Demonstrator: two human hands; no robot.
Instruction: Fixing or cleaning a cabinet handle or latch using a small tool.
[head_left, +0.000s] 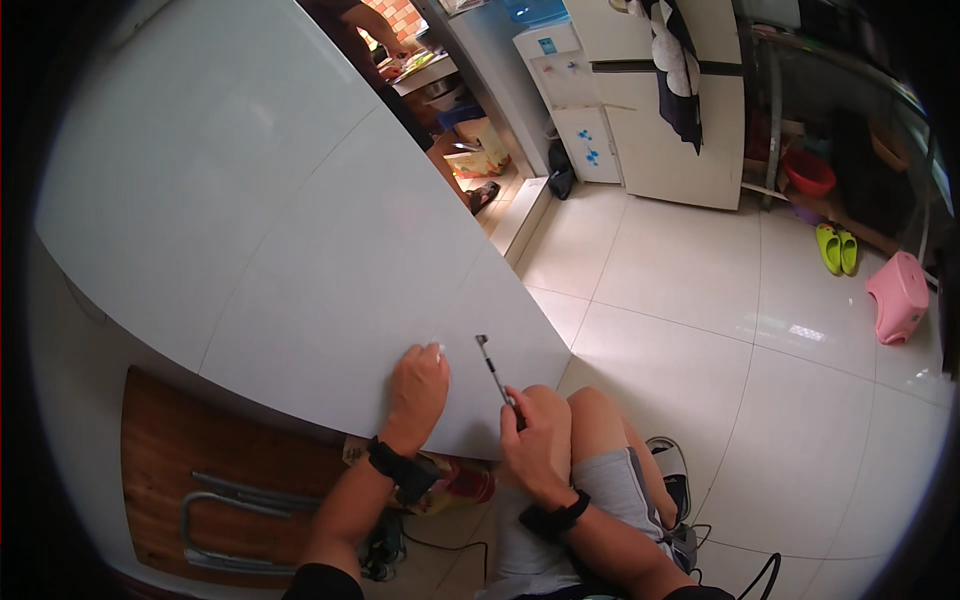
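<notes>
Over the near edge of the white tabletop [330, 250], my right hand [530, 445] grips the dark handle of a slim metal rod tool [493, 368]. Its thin shaft points up and away, ending in a small bent head; the exact kind of tool is not clear. To its left, my left hand [418, 388] rests at the tabletop with its fingers closed. A small whitish bit [438, 348] shows at those fingertips, too small to name. The two hands are apart, and the tool's head is a short way right of the left hand's fingers.
A folded wooden table with metal legs [225, 480] leans below at left. Beyond the tabletop stand a water dispenser [572, 95] and a fridge [670, 130]. Green shoes [836, 250] and a pink stool [898, 297] are at right. Another person's arm [372, 25] shows in the doorway.
</notes>
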